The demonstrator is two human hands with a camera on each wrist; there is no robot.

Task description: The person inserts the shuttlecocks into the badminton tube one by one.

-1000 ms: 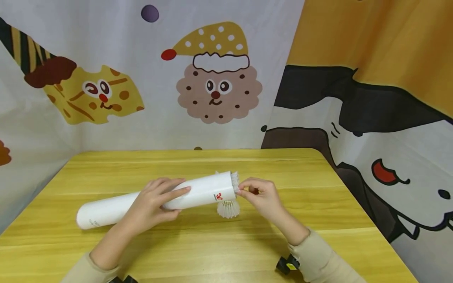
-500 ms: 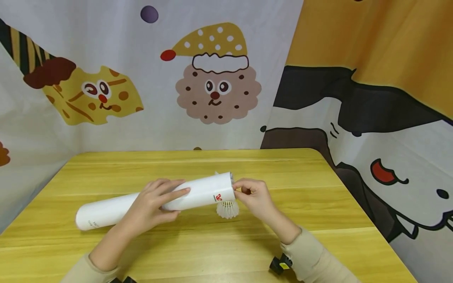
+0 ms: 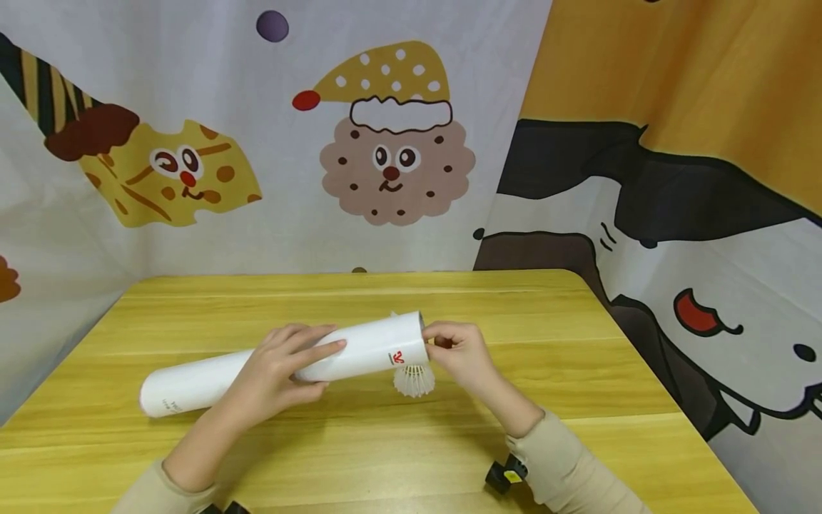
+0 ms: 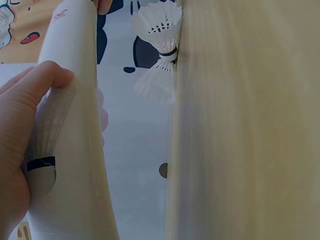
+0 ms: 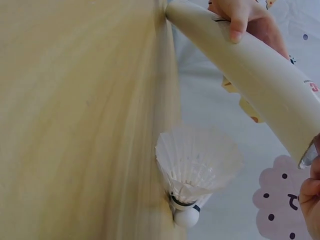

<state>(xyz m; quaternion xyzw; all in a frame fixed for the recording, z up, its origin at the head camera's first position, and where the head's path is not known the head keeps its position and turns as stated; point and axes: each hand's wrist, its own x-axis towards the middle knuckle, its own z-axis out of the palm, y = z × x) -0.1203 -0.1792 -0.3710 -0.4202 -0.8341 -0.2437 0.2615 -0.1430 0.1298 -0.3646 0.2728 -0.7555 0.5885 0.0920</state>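
Note:
A white shuttlecock tube (image 3: 369, 348) slants over the table, its left end low and its right mouth raised. My left hand (image 3: 275, 368) grips it around the middle. Through a cut-out in the tube wall, a shuttlecock (image 4: 42, 172) shows inside in the left wrist view. At the mouth, my right hand (image 3: 464, 353) has thumb and forefinger pinched together at the opening; the shuttlecock they hold is hidden inside the rim. Below and behind the mouth stand two white shuttlecocks (image 3: 414, 381), partly covered by the tube in the head view. One shuttlecock (image 5: 195, 162) shows large in the right wrist view.
The wooden table (image 3: 359, 457) has its far edge close to a cartoon-printed curtain (image 3: 244, 243). A black device (image 3: 505, 475) is strapped at my right wrist, with another partly visible at the left wrist.
My right hand has moved left to the tube's mouth, and the feathers that stuck out there have gone inside. The left hand and the tube have barely moved.

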